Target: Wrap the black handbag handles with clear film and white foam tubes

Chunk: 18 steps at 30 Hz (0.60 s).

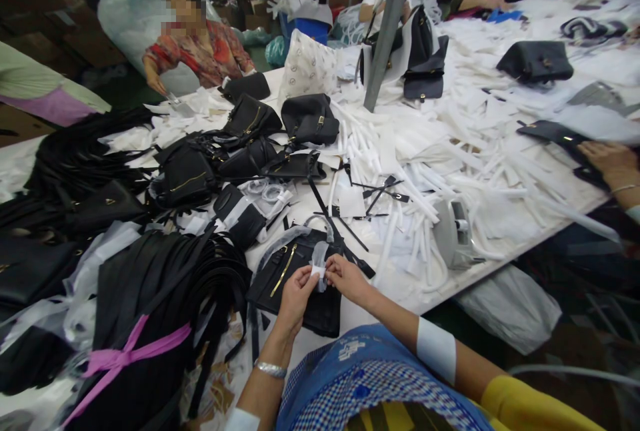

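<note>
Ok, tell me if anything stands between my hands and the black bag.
Only the pale wrap, pinched by your left hand and right hand, lies over the bag there; nothing else visible intervenes.

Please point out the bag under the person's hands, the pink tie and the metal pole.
Black bag (323,308): head view, on its black face.
Pink tie (121,358): head view, on its knot.
Metal pole (387,31): head view, midway along its shaft.
</note>
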Available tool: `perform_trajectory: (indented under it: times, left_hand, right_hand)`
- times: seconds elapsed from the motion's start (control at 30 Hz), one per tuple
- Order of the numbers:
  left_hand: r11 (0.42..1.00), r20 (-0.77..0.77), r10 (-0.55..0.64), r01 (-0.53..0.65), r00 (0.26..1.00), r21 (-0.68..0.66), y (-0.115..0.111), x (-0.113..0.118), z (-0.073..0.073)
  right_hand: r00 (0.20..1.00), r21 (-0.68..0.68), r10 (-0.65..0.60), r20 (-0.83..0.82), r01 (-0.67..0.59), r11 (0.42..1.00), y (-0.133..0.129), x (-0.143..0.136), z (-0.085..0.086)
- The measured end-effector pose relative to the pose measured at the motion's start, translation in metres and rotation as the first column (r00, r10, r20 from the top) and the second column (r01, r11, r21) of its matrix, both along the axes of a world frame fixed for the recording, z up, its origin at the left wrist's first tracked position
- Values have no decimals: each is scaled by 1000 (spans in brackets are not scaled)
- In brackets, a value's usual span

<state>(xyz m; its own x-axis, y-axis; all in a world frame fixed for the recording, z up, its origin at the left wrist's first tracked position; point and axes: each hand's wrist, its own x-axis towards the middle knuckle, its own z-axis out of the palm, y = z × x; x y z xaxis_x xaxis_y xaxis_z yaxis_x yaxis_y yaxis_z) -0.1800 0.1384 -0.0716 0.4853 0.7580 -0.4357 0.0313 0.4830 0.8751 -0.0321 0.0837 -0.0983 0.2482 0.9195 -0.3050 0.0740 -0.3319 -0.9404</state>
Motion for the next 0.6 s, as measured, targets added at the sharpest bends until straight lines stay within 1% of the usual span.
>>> perform_trajectory:
  times: [0.17, 0.27, 0.43, 0.53, 0.6]
  left_hand:
    - [1000, 12, 6, -6, 1000, -6, -1, 0, -2]
    - [1000, 13, 16, -16, 1000, -7, 0, 0, -2]
    - [1000, 10, -1, 1, 1000, -16, 4, -2, -3]
    - [1000, -18, -25, 25, 1000, -12, 7, -5, -4]
    - [999, -39, -40, 39, 998, -18, 8, -6, -5]
  right_hand:
    - [997, 23, -64, 32, 63, 998, 1, -10, -8]
    - [995, 16, -99, -10, 99, 995, 2, -14, -7]
    - [983, -7, -156, -96, 156, 988, 6, -17, -4]
    - [978, 2, -161, -135, 162, 987, 7, -17, -7]
    - [982, 3, -151, -115, 152, 988, 7, -16, -8]
